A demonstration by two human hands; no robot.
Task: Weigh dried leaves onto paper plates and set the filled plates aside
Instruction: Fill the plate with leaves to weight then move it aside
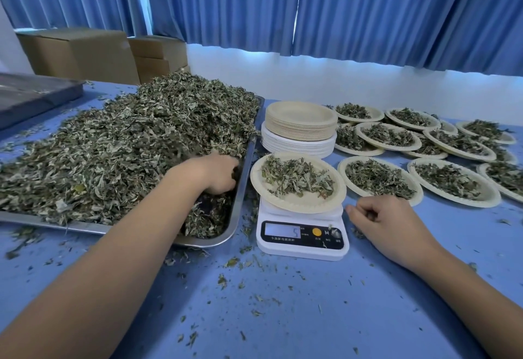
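One pale round paper plate sits on the white digital kitchen scale near the middle of the blue table. The plate carries a loose portion of leaves, and I read the display as 5. Just left of the scale, the left hand is sunk into the heap of dried green leaves at the right end of the long steel tray, with its fingers curled down around a clump. The right hand rests on the table just right of the scale, its fingers loosely curled and holding nothing I can see. Behind the scale stands a stack of empty paper plates. Toward the table's right edge lie many filled paper plates, some overlapping. Leaf crumbs litter the table towards its near edge.
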